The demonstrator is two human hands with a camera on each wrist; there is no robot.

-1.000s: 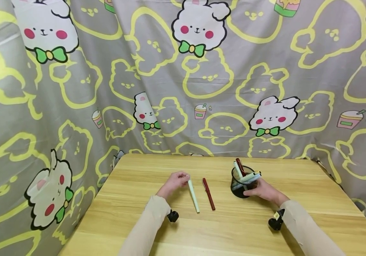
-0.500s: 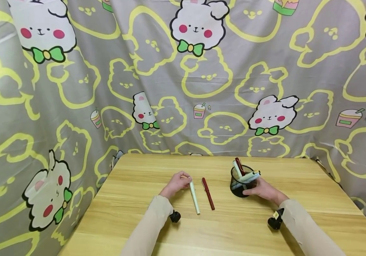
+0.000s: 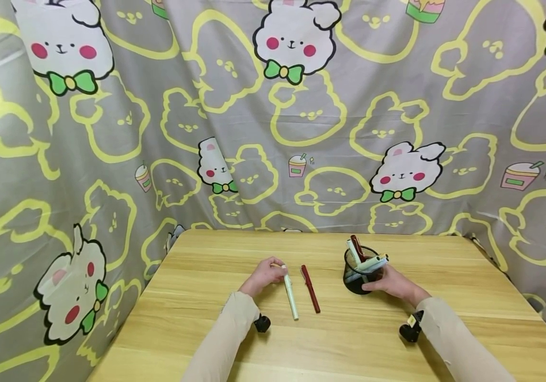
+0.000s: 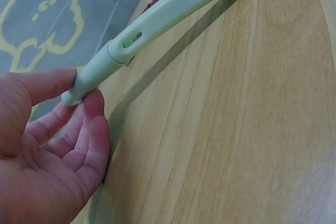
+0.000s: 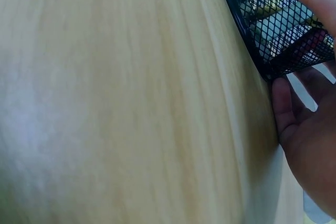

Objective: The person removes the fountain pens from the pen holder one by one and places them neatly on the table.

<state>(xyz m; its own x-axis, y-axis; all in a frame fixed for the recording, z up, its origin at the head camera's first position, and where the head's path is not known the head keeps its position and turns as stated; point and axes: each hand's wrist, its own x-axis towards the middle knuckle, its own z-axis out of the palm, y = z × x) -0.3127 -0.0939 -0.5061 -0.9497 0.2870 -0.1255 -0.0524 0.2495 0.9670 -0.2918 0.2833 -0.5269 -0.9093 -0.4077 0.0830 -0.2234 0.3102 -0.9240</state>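
My left hand (image 3: 264, 274) pinches the far end of a pale green pen (image 3: 291, 300) between thumb and fingertips. In the left wrist view, the green pen (image 4: 163, 19) slants away from the hand, its shadow falling on the wood beside it. Just to its right lies a dark red pen (image 3: 312, 292). My right hand (image 3: 394, 285) holds a black mesh pen holder (image 3: 355, 285) from its right side, thumb at the front near the base. Several pens stick out of the holder, including a dark red one and pale ones (image 3: 373, 263). The right wrist view shows the holder's mesh (image 5: 278, 22) only in part.
The wooden table (image 3: 349, 345) reaches back to a grey curtain (image 3: 253, 122) printed with cartoon rabbits and yellow outlines. A small black device is strapped at each wrist, beside the light sleeves (image 3: 225, 334).
My left hand has shifted slightly right and nearer, and the green pen moved a little with it. My right hand stays on the pen holder; the red pen lies as before.
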